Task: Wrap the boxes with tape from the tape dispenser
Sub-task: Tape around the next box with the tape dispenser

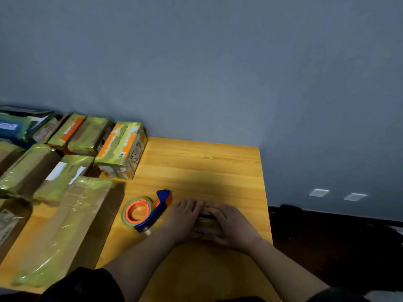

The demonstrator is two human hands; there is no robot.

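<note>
A small box (206, 219) lies on the wooden table (207, 168), almost wholly covered by both my hands; only a dark and yellowish strip of it shows between them. My left hand (185, 216) lies over its left side and my right hand (231, 225) over its right side, fingers bent down around it. Just left of my left hand lies the blue tape dispenser (156, 212) with its orange-cored roll of yellowish tape (137, 211); no hand touches it.
Several cardboard boxes wrapped in yellowish tape crowd the table's left side: a long one (65, 225) near the front, an orange-marked one (122, 149) at the back. A grey wall stands behind. The table's right edge drops to a dark floor (327, 247).
</note>
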